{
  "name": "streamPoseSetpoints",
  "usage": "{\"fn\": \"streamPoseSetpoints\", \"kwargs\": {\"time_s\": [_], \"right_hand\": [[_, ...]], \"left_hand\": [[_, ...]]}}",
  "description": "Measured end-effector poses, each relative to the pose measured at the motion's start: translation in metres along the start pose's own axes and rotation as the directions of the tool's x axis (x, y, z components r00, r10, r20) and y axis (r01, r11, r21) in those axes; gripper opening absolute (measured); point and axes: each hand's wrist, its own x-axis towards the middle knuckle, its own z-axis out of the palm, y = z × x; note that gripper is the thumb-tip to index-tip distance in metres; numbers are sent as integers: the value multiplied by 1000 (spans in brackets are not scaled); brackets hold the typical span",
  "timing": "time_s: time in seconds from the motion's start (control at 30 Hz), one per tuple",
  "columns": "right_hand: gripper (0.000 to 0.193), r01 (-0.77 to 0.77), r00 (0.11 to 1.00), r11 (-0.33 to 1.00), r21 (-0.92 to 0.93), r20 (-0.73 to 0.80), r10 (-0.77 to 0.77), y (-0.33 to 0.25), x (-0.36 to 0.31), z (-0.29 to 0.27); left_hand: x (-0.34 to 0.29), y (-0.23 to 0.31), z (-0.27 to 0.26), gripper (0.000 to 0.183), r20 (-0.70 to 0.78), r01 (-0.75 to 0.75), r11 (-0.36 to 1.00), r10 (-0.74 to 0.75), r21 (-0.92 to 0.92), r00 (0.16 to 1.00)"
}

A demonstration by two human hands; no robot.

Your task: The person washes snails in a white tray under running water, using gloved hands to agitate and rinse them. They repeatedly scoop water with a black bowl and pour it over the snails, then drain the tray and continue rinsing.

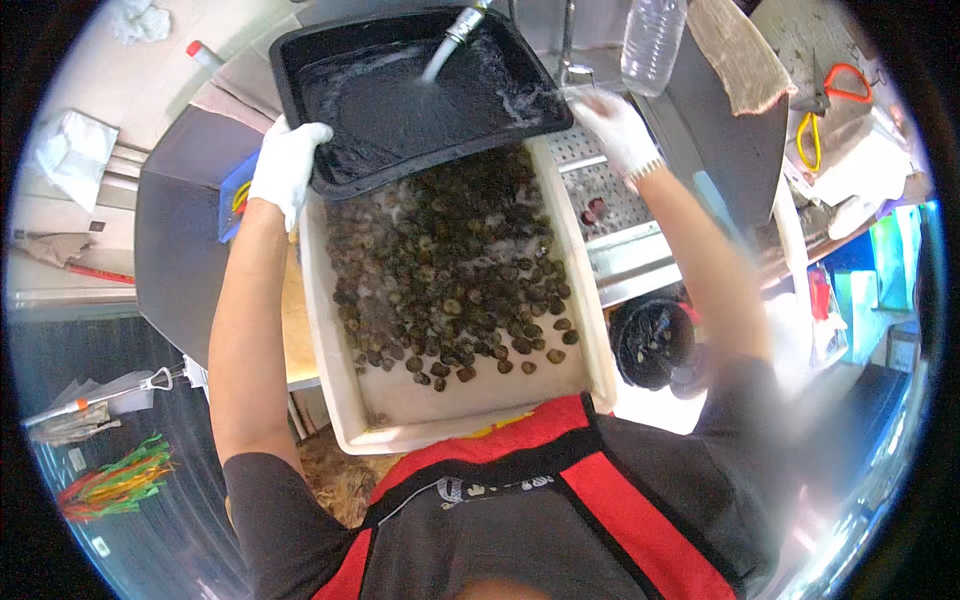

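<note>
Though gloved, left grip (286, 168) (clamped) on tray (450, 158)

gloved hands (285, 168) 2 | black tray (450, 155) 1 | white tub (490, 397) 1 | shells (450, 290) dozens

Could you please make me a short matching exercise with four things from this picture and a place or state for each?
Things:
1. Black tray
2. Shells
3. Clear bottle
4. Left hand

Places or states:
A. Lying in the white tub
B. Gloved, at the tray's left edge
C. Catching running water
D. Just beyond the right hand

Right pairs: 1-C, 2-A, 3-D, 4-B.
</note>
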Motion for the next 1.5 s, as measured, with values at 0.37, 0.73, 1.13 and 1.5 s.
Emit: {"fn": "streamPoseSetpoints", "kwargs": {"time_s": [0.37,0.73,1.13,1.5], "right_hand": [[64,-239,966,875,420,197,169,6,-49,73],[46,-532,844,844,63,113,524,162,-79,-7],[71,64,929,654,-754,283,236,322,48,59],[78,505,588,862,-48,750,-302,282,32,134]], "left_hand": [[12,84,-19,67,12,-238,375,514,896,858],[-98,-15,-198,51,-495,-52,719,527,693,690],[-258,-259,-245,31,-634,310,706,-708,-636,310],[-323,-202,-93,58,-681,670,734,-435,112,590]]}}
